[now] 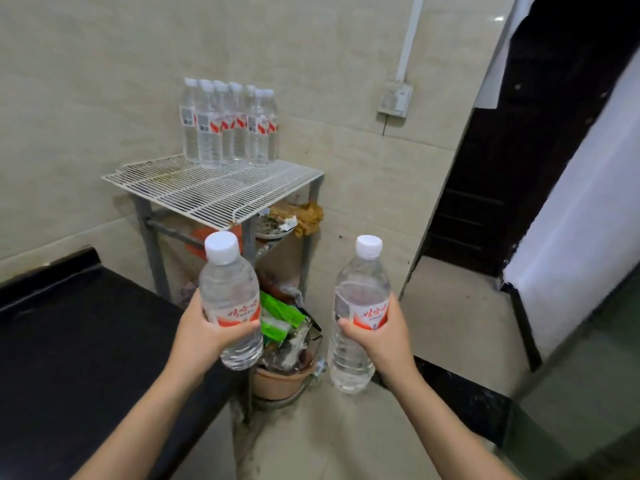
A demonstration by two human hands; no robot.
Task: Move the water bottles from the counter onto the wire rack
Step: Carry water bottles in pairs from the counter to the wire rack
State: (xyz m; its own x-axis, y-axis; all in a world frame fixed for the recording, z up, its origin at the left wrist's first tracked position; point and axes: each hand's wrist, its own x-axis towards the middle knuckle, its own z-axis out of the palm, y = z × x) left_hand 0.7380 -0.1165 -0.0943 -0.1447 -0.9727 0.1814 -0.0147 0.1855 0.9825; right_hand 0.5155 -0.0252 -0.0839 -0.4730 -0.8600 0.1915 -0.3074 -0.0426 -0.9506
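Ahead and slightly left, against the tiled wall, stands the wire rack [221, 192], with a cluster of water bottles [228, 123] already upright at its far edge. Near part of the rack top bare.

Left hand [204, 332] clamped around the labelled middle of one water bottle [230, 299]; right hand [384, 336] clamped likewise on a second bottle [358, 313]. Both bottles capped, roughly upright, caps tipped a little away from the viewer. Hands well apart, both held in the air past the end of the black bench [79, 341], above a brown bin [280, 379] of rubbish.

Key relation: rack lies farther off and higher in the picture than both hands, so the carry looks to be forward and upward, long axes kept vertical. Left hand nearer the rack's near corner; right hand must travel across leftward.

Hard to make out: exact count of bottles in the cluster, since they overlap. Lower rack shelf mostly hidden behind the held bottle. Whether any bottles remain on the bench cannot be told; its near-left part is cut off.
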